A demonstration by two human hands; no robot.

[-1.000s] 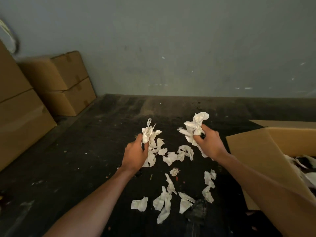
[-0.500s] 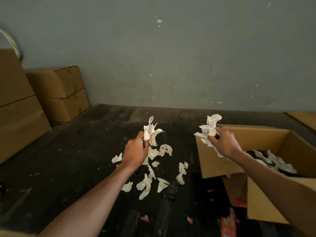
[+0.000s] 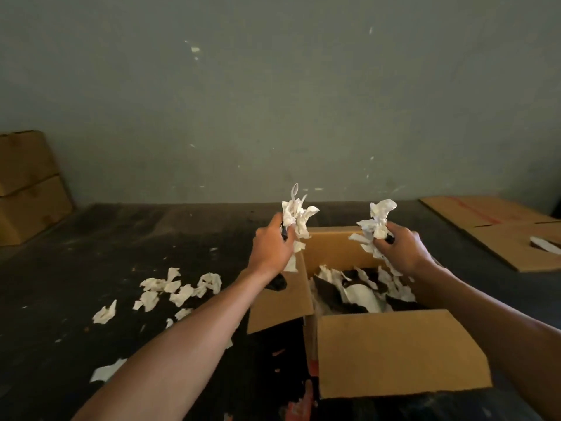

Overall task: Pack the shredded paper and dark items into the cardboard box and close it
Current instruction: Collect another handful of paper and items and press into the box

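Now mid-load: your left hand (image 3: 271, 249) and right hand (image 3: 401, 251) each grip a wad of shredded paper (image 3: 296, 216) w/ fingers curled, poss. something dark too, above the open cardboard box (image 3: 400, 350). Next: let go over the opening; floor scraps (image 3: 179, 289) remain.

The box (image 3: 394, 354) sits before me on the floor (image 3: 151, 238), scraps (image 3: 179, 290) scattered to its left, flat cardboard (image 3: 498, 232) behind right, stacked boxes (image 3: 27, 186) far left.

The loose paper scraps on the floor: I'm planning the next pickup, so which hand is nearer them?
Left. The left hand is up right of the scraps; the right hand is over the box.
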